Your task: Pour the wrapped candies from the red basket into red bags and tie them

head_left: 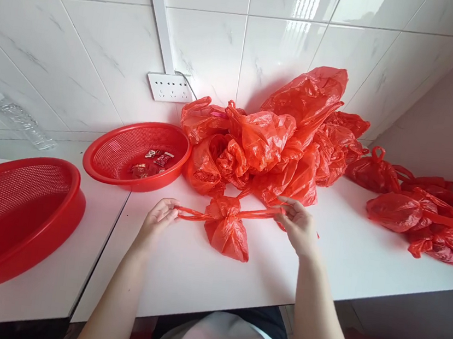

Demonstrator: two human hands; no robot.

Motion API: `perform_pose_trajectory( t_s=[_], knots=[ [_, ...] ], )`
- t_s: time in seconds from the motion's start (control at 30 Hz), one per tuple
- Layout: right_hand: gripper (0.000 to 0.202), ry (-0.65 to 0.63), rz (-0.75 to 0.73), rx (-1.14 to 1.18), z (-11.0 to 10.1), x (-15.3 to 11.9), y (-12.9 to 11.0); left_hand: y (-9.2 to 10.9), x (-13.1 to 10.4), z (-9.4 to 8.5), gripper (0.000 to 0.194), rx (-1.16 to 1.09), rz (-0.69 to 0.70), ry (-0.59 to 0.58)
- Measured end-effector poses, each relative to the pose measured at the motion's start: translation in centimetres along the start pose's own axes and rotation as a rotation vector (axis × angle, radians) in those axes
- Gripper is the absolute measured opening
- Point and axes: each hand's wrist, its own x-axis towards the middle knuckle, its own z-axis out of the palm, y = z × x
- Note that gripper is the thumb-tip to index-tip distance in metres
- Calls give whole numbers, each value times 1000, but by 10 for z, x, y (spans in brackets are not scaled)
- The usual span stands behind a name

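Note:
A small filled red plastic bag (227,230) lies on the white table (205,277) in front of me. My left hand (158,216) pinches its left handle, stretched out to the left. My right hand (298,225) pinches the right handle, pulled out to the right. The two handles cross in a knot above the bag's body.
A heap of loose red bags (280,137) lies behind, against the tiled wall. Several tied bags (423,215) lie at the right. A red basket (137,153) holding a few wrapped candies (153,163) stands back left; a larger red basket (10,214) and a plastic bottle (23,122) are farther left.

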Motion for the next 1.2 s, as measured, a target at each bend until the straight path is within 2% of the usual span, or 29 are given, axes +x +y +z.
perform_pose_trajectory(
  t_s=[0.07, 0.1, 0.2, 0.27, 0.3, 0.37, 0.43, 0.5, 0.63, 0.77, 0.83, 0.9, 0.93, 1.0, 1.1, 1.17, 1.2],
  knots=[
    [65, -269, -13, -34, -1, -9, -10, 11, 2, 1, 41, 217, 27, -106],
    [74, -319, -51, -82, 3, -15, -15, 16, 4, 4, 51, 309, 52, -176],
    [88, -334, -214, -209, 37, -32, -24, 20, 11, 27, 89, 508, 185, -386],
    [98, -381, -300, -284, 67, -40, -22, 11, 15, 46, 96, 595, 294, -441],
    [100, -389, -309, -331, 80, -43, -20, 3, 17, 55, 89, 634, 335, -439],
    [91, -364, -288, -444, 98, -45, -15, -14, 20, 68, 65, 707, 395, -386],
    [76, -319, -269, -544, 104, -43, -13, -29, 22, 74, 46, 761, 451, -308],
    [67, -295, -282, -612, 103, -40, -14, -37, 22, 75, 37, 792, 508, -271],
    [60, -314, -297, -640, 96, -32, -18, -37, 23, 76, 28, 809, 539, -292],
    [45, -397, -255, -525, 90, -32, -23, -26, 17, 77, 20, 712, 398, -395],
    [38, -491, -210, -409, 78, -35, -27, -18, 14, 74, 29, 616, 262, -532],
    [37, -564, -153, -277, 56, -37, -30, -12, 12, 68, 40, 515, 149, -656],
    [39, -577, -126, -218, 40, -37, -30, -9, 13, 64, 42, 487, 127, -673],
    [43, -536, -72, -136, 2, -31, -27, -8, 17, 55, 36, 505, 146, -576],
    [37, -345, 31, -107, -71, -8, -17, -13, 24, 44, 28, 652, 196, -387],
    [37, -108, 94, -158, -125, 20, -11, -16, 27, 41, 26, 736, 211, -384],
    [37, 53, 75, -205, -152, 36, -10, -17, 27, 41, 25, 767, 218, -410]
  ],
)
